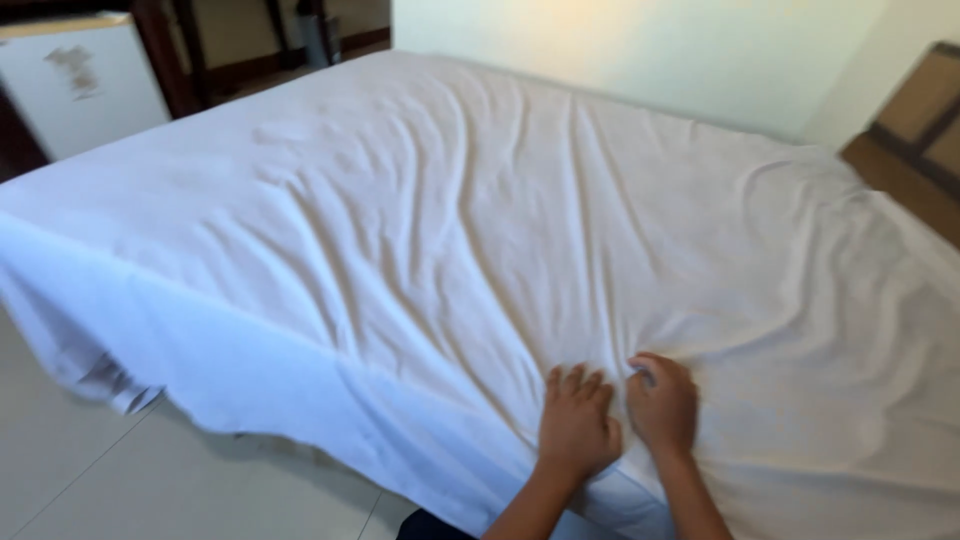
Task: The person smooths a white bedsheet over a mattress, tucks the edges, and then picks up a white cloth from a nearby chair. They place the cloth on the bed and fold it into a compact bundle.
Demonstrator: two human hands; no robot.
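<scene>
Head view: a white bed sheet (pixel 480 230) covers a mattress, both hands pressed on it at the near edge.
Left hand (pixel 577 425): palm down, fingers (pixel 570 385) spread flat and released, grasping nothing, fingertips aimed toward the far side of the bed.
Right hand (pixel 662 405): just beside the left, almost touching; its fingers (pixel 645 368) are curled, and they seem to pinch a small fold of cloth, though the grip itself is partly hidden.
Sheet position: directly under and ahead of the fingertips, spreading away to the wall (pixel 640 50); behind the wrists it drops over the mattress edge toward the tiled floor (pixel 150 480).
Wrinkles: long creases fan out from just beyond the fingers toward the far corners.
Step in hand: I judge this to be smoothing and tensioning the cloth at the near edge.
Next move calls for: likely a firm, even push or pull along the creases, one hand anchoring.
Long axis: the bed runs diagonally, from low left of the fingers to the upper right.
Left of the fingers: a loose sheet corner (pixel 110 385) hangs near the floor.
Far left: a white cabinet (pixel 80 80).
</scene>
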